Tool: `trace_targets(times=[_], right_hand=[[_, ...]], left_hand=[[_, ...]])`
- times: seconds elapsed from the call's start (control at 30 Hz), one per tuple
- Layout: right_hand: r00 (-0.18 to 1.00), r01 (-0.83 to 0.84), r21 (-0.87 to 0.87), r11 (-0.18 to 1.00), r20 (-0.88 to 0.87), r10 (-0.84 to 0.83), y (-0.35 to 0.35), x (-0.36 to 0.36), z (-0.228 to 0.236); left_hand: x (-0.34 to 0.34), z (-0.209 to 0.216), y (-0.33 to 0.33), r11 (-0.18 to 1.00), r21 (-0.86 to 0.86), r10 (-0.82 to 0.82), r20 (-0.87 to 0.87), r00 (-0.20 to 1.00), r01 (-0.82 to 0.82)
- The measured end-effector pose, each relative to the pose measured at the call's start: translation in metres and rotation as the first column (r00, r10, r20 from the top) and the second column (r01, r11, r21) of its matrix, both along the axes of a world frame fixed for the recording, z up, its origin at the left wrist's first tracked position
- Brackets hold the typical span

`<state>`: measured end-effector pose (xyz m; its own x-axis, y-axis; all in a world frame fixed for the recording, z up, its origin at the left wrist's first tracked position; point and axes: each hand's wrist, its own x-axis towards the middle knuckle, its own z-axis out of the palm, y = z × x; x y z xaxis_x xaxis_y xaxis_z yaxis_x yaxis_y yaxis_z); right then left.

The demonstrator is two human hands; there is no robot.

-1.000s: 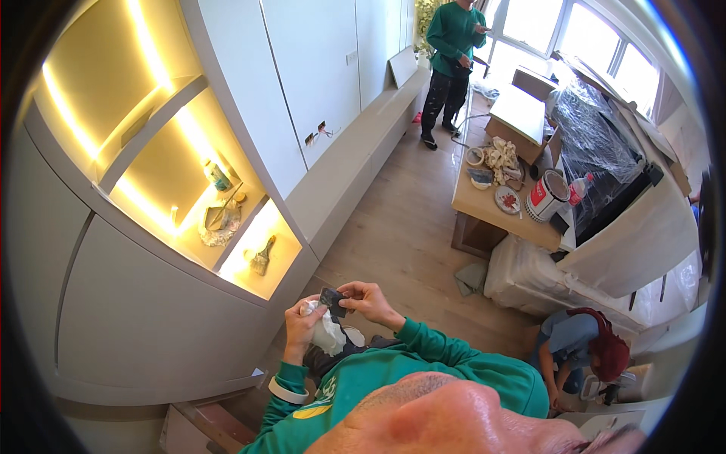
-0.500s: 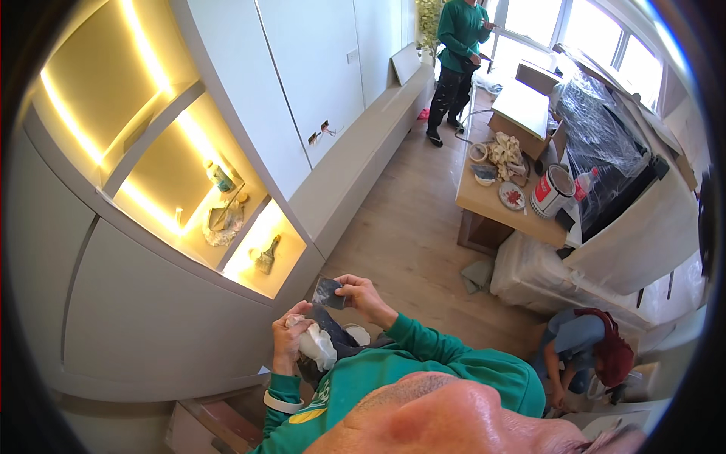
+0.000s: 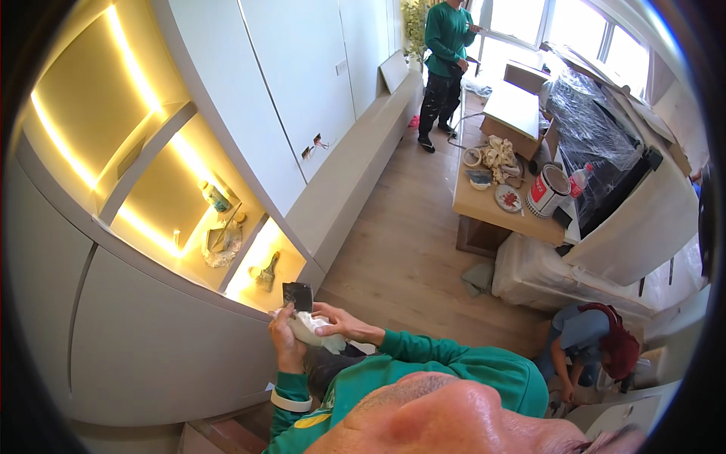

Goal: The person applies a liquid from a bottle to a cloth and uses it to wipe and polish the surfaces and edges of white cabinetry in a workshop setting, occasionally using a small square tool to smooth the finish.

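Note:
In front of my body, my left hand [image 3: 288,339] is closed, with its thumb at the lower edge of a dark, flat square piece [image 3: 297,293] with a few pale marks. The same hand also holds one side of a soft, crumpled white bundle [image 3: 324,339], which looks like a plastic bag. From the other side my right hand [image 3: 344,324] grips this bundle, its fingers at the top by the dark piece and its thumb across the front. Beyond my hands, a paintbrush [image 3: 266,274] stands in the nearest lit shelf compartment.
The lit shelf unit also holds a bottle [image 3: 215,197] and a scraper [image 3: 221,239] on crumpled plastic. At right, a table [image 3: 480,198] bears a paint can [image 3: 547,191], rags and a tape roll. One co-worker [image 3: 446,68] stands far off; another [image 3: 582,348] crouches at lower right.
The dark square piece has passed from my right hand to my left and now stands above it. My right hand has come down and left onto the white bundle.

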<state>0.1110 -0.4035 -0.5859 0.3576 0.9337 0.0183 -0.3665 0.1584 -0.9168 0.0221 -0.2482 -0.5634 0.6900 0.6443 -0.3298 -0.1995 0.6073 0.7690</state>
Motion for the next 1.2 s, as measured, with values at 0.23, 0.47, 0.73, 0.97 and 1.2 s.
trace_targets(times=[0.23, 0.47, 0.73, 0.97, 1.2], right_hand=[[0.994, -0.017, -0.110, 0.994, 0.106, 0.029, 0.010, 0.014, 0.011], [0.975, -0.111, -0.233, 0.966, -0.214, 0.060, -0.005, 0.026, -0.004], [0.962, 0.021, -0.042, 0.999, -0.271, -0.031, 0.059, 0.080, 0.053], [0.985, 0.137, -0.089, 0.987, 0.115, -0.127, 0.137, 0.076, 0.149], [0.827, 0.167, -0.038, 0.985, 0.549, -0.119, 0.142, 0.048, 0.213]], left_hand=[[0.019, 0.035, -0.002, 0.983, 0.169, 0.064, 0.036, 0.997, -0.069], [-0.005, 0.065, 0.081, 0.915, 0.331, 0.138, 0.281, 0.950, -0.230], [-0.027, 0.051, 0.098, 0.963, 0.146, 0.199, 0.170, 0.965, -0.225], [-0.023, 0.106, 0.120, 0.968, 0.236, 0.084, 0.037, 0.996, -0.090], [-0.026, 0.191, 0.112, 0.958, 0.274, -0.064, -0.095, 0.993, 0.087]])
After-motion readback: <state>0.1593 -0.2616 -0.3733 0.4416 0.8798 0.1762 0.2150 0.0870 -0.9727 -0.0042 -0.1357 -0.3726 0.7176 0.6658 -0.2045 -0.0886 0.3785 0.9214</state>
